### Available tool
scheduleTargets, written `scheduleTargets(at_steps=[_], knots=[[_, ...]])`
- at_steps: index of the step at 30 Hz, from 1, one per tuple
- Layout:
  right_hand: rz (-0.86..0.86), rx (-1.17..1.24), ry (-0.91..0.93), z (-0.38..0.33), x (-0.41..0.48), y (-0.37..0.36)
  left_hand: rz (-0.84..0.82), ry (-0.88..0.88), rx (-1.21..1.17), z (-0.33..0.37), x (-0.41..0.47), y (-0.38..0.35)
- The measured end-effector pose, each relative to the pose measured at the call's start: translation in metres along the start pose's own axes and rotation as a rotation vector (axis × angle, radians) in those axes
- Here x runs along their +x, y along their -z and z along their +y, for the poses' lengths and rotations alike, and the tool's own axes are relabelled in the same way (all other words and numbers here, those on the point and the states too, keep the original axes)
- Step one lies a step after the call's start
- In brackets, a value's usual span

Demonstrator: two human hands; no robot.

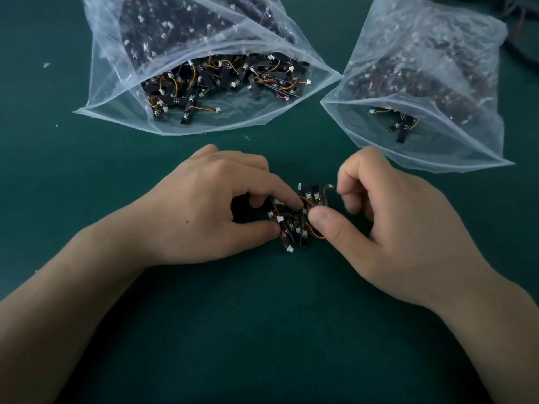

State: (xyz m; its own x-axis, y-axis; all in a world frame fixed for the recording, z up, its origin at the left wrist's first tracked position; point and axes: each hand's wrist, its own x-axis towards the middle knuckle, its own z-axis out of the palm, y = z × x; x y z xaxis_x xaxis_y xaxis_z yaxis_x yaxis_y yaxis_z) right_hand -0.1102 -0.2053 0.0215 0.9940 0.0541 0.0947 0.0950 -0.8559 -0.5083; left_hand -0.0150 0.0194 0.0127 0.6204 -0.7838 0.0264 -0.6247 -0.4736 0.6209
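Mat: dark green work surface that carries everything in view; a few white scraps lie on it at the far left.
Left bag: clear plastic, lying on the mat with its mouth gaping toward the person. It is packed with small black modules that trail yellow, orange and red leads ending in white plugs. The bag sits beyond the left hand and apart from it.
Left hand: palm down, wrist on the mat. The thumb bears on the near-left edge of the module cluster and the forefinger reaches over its top, so the cluster is pinched between them. The other fingers are curled behind.
Module cluster: a tangled handful of the same black modules and leads, resting on the mat midway between the two hands and nearer the person than both bags. One white plug pokes out at its near edge.
Right hand: the thumb tip touches the cluster's right side. The fingers are curled above its far-right corner and slightly blurred; whether they grip a lead cannot be told.
Right bag: clear plastic, mouth open toward the person, with similar modules inside. Its near corner lies just beyond the right hand.
Cables: dark loops at the upper right edge, behind the right bag.
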Motion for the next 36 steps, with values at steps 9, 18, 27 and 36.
scheduleTargets(at_steps=[9,18,27,36], knots=[[-0.017,-0.365,-0.094,-0.031,-0.005,-0.019,0.096,0.067,0.038,-0.004,0.002,-0.007],[-0.004,-0.298,-0.021,-0.019,0.002,-0.023,0.097,0.015,0.059,-0.005,0.002,-0.008],[0.031,-0.348,0.005,-0.014,0.006,-0.028,0.206,0.055,0.082,-0.004,0.001,-0.014],[0.278,-0.301,-0.122,0.024,0.03,-0.008,0.202,0.064,0.11,-0.005,0.001,-0.016]])
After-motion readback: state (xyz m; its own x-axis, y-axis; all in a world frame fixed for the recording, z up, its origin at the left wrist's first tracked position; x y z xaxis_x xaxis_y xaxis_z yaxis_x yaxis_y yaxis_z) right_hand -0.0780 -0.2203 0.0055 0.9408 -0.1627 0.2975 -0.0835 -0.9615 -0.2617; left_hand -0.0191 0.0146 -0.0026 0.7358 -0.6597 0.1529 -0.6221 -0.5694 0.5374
